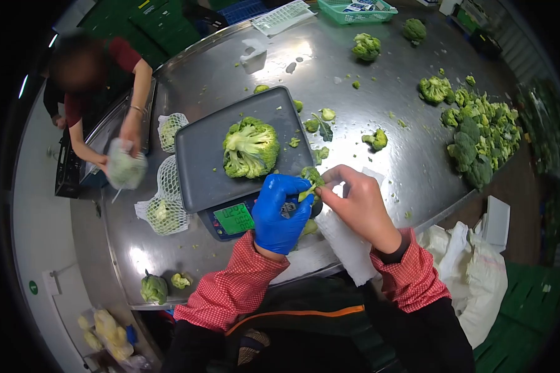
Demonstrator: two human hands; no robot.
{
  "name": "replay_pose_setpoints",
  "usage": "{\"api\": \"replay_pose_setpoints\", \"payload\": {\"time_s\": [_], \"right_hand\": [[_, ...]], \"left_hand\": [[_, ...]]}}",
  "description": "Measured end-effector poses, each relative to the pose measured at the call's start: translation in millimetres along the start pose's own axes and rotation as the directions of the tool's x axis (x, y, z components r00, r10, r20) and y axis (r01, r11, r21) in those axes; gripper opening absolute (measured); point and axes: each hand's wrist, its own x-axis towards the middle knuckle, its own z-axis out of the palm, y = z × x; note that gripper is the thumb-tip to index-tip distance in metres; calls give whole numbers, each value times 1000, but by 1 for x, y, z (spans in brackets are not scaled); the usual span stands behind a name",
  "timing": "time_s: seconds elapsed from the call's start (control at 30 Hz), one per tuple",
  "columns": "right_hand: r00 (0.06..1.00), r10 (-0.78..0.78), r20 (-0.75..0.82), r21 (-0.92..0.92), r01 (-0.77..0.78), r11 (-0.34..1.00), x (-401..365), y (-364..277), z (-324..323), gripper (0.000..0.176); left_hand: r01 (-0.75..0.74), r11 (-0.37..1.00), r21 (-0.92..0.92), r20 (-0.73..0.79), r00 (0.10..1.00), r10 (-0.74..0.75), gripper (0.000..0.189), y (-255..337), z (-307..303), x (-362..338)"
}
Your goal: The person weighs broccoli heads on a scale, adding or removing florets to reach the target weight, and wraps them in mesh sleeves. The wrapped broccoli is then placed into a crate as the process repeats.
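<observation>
Broadly, the shiny stainless-steel table [410,174]: spreads wide before me, strewn with green scraps.
Co-worker in dark red sleeves [102,93]: off to my left, both hands on a whitish netted bundle [127,165], too blurred to make out.
Square dark-grey plastic tray [202,149]: sits tilted in my view on the blue electronic scale with a lit green display [233,219], just beyond my hands.
Heap of cut green broccoli [491,127]: far over to my right, near the table's edge.
White mesh sleeves [163,214]: a line of them beside the tray's left side, green showing through at least two.
Large pale-stemmed broccoli head [250,148]: lies on the tray, its cut stalks facing up, apart from my fingers.
Bare right hand [358,202]: nearly closed, my thumb and forefinger pinched together at the right side of a small green broccoli floret [311,180]; my other fingers fold in behind. Rumpled white cloth [348,248] lies below this wrist.
Blue-gloved left hand [278,214]: closed too, my fingers curled and the tips gripping the floret from its left.
Small floret: held between my two hands, in front of the tray's near right corner.
</observation>
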Motion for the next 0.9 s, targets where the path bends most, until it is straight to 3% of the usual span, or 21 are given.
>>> {"api": "replay_pose_setpoints", "payload": {"time_s": [0.1, 0.3, 0.4, 0.5, 0.6, 0.7, 0.8, 0.87, 0.9], "right_hand": [[998, -42, 43, 54, 39, 998, -1, 9, -3, 19], [998, -13, 58, 110, 6, 994, -4, 16, 3, 16], [999, -39, 15, 60, 38, 997, -5, 17, 8, 16], [996, -59, -63, 11, 60, 998, -5, 21, 16, 16], [997, -25, -66, 36, 28, 999, -4, 18, 14, 15], [991, 134, 11, 138, -134, 981, -3, 4, 3, 16], [981, 195, 17, 275, -192, 942, -2, 14, 1, 13], [988, 138, -64, 629, -67, 774, 3, 29, 3, 9], [973, 224, -53, 703, -123, 700, 7, 43, -3, 7]], "left_hand": [[-85, 996, -31, 33, 996, 86, 29, -7, -1, 0], [-3, 998, -71, 84, 996, 9, 26, -5, -1, -3], [59, 991, -119, 114, 992, -46, 25, -8, 0, -8], [22, 996, -85, 131, 991, -11, 25, -10, 4, -9], [104, 979, -175, 113, 990, -85, 27, -9, 2, -6], [217, 917, -334, 84, 976, -201, 26, -19, 3, -6], [317, 852, -417, 87, 947, -310, 28, -24, 1, -6], [338, 824, -454, 74, 936, -344, 28, -28, -1, -5], [348, 809, -473, 68, 930, -361, 27, -29, -2, -4]]}}
